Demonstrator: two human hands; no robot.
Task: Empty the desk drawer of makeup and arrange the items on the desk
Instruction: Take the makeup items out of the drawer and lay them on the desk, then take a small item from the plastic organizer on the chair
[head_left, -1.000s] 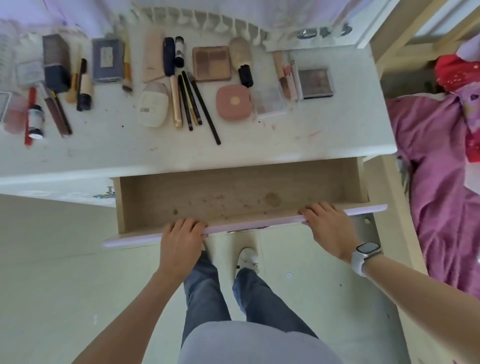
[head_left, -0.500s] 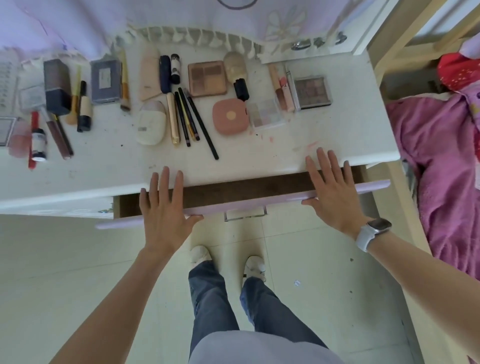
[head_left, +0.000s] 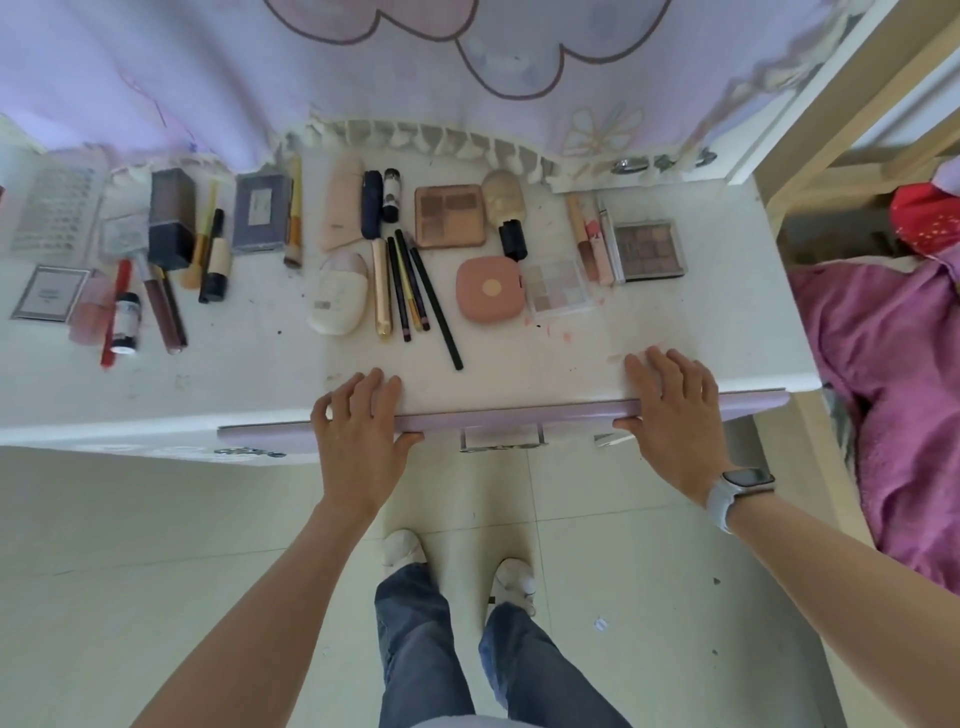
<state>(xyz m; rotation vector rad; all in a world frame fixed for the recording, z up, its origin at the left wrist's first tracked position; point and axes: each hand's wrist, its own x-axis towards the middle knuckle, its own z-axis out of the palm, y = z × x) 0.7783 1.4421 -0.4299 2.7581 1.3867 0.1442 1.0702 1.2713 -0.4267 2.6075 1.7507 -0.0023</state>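
Bright, soft, even daylight, no hard shadows. Desk (head_left: 597, 332) top looks washed out, slightly overexposed. Wide-angle bend at the frame edges; desk front curves. Upper frame curtain (head_left: 467, 62) soft and blurry. Center fairly sharp, slight overall softness.

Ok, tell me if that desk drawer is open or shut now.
Shut. The lilac drawer front sits against the desk edge with no interior showing; the left hand and right hand rest across it.

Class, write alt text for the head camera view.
Both hands, left hand and right hand, press flat on the lilac drawer front, pushed in under the white desk; makeup items lie in rows behind.
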